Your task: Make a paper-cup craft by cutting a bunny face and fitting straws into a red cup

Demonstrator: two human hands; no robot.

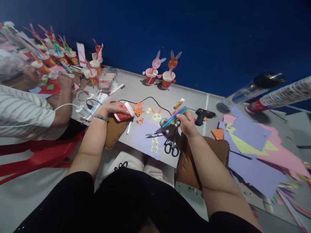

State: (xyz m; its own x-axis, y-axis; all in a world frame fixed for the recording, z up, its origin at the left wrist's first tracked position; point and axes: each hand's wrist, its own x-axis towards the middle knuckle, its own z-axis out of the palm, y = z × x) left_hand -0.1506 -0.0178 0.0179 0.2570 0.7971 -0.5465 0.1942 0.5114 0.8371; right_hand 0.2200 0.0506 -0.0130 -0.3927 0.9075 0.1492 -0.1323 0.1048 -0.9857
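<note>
My left hand (114, 108) grips a red and white paper cup (124, 112) tipped on its side above the grey table (136, 87). My right hand (186, 121) holds a bundle of coloured straws (175, 116), slanting up to the right. Between the hands lie orange paper cut-outs (138, 111) and a yellow paper bunny face (156, 116). Black-handled scissors (171, 147) and small snips (155, 134) rest on a purple sheet (145, 137) just below my right hand.
Two finished bunny cups (159, 76) stand by the blue wall. A black glue gun (203, 115) and glue stick (179, 103) lie right of my hand. Coloured paper sheets (255, 145) cover the right. A person in a striped shirt (21, 111) works at left among several cups (60, 58).
</note>
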